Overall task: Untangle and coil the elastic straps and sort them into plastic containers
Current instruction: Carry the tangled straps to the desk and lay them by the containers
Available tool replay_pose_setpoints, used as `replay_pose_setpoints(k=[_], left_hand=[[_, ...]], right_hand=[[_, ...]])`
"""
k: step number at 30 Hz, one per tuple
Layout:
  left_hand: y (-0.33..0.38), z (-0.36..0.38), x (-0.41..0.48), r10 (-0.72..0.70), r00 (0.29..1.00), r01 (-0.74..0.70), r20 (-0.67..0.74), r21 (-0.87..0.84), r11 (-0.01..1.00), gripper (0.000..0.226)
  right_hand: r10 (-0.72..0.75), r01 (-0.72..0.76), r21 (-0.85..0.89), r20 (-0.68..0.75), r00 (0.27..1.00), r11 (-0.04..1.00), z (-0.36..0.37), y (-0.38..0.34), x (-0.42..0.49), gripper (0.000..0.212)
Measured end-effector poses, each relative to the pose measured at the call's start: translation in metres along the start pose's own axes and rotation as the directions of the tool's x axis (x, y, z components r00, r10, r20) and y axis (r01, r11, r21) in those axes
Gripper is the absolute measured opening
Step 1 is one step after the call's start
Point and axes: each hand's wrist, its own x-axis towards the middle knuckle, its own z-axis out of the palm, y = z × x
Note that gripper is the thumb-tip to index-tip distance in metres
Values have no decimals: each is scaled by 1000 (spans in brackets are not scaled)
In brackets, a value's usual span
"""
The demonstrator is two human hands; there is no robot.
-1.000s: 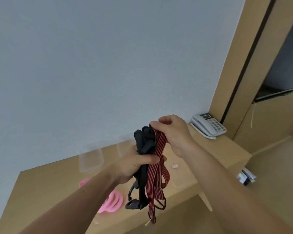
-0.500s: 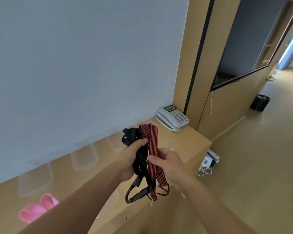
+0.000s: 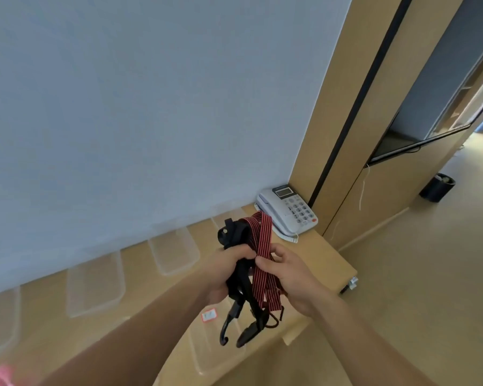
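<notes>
Black strap (image 3: 234, 236) and red strap (image 3: 264, 232): tangled, left hand (image 3: 226, 270) grip clasps black, right hand (image 3: 287, 277) pinches red (containers (image 3: 173, 252) look unfilled).

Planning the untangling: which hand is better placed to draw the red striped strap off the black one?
Right, likely. The right hand pinches the red striped strap alone; the left hand grips the bundle, black strap included, so it can anchor.

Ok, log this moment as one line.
left hand: grips black strap | right hand: pinches red striped strap | stage: untangling | clear containers: on counter
</notes>
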Motion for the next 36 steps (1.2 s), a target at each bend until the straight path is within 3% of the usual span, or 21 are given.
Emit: replay_pose_setpoints(k=[8, 14, 17, 21, 27, 31, 34, 36], left_hand=[[15, -2, 41, -103, 994, 102, 45, 13, 995, 25], [-5, -9, 68, -127, 938, 116, -321, -55, 992, 20], [-19, 0, 74, -150, 890, 127, -431, -83, 989, 24], [-34, 16, 78, -198, 844, 146, -498, -141, 979, 27], [-48, 20, 71, -214, 758, 138, -617, -169, 976, 29], [-54, 16, 62, -230, 694, 131, -682, -195, 972, 25], [-57, 10, 56, -247, 667, 116, -702, -230, 966, 26], [-58, 4, 51, -250, 661, 107, -707, -241, 965, 27]], right_hand=[[-2, 1, -62, -13, 1000, 998, -35, 3, 58, 15], [151, -147, -165, 15, 988, 975, -101, 9, 123, 10], [265, -244, -232, 66, 962, 942, -128, 23, 158, 11], [288, -246, -304, 102, 952, 920, -140, 46, 199, 11], [172, -84, -525, 121, 978, 847, -144, 75, 224, 18], [68, 46, -713, 131, 989, 700, -141, 77, 219, 47], [-149, 209, -782, 149, 977, 588, -134, 66, 208, 62], [-368, 349, -829, 189, 910, 436, -127, 58, 196, 57]])
